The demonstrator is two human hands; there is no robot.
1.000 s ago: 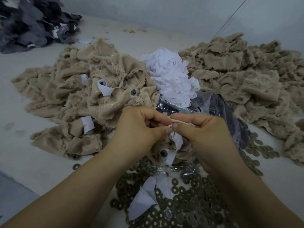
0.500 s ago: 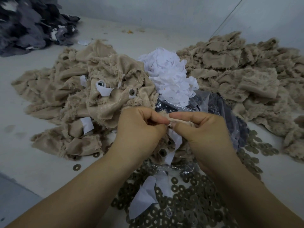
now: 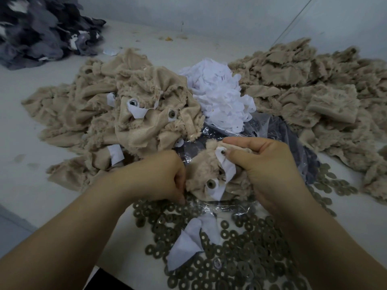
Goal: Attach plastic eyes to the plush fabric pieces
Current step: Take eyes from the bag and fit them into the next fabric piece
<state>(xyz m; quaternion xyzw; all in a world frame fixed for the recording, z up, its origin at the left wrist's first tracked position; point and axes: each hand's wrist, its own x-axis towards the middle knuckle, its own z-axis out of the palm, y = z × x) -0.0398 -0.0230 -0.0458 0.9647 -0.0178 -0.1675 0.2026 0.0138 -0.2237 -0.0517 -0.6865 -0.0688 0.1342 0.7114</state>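
Beige plush piece with white backing patches, held at centre.
Right hand pinches its 1 o'clock edge beside an eye post; left hand, fingers curled, reaches washers at 6 o'clock; its hold is hidden.

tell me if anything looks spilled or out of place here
The dark ring washers lie spilled loose over the table near the hands, a few strays beyond the clear plastic bag. One white fabric scrap lies among them.

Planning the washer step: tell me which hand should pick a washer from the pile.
Left. The left hand hovers at the washer pile's edge, apparently holding nothing, while the right hand grips the plush piece with the eye post exposed.
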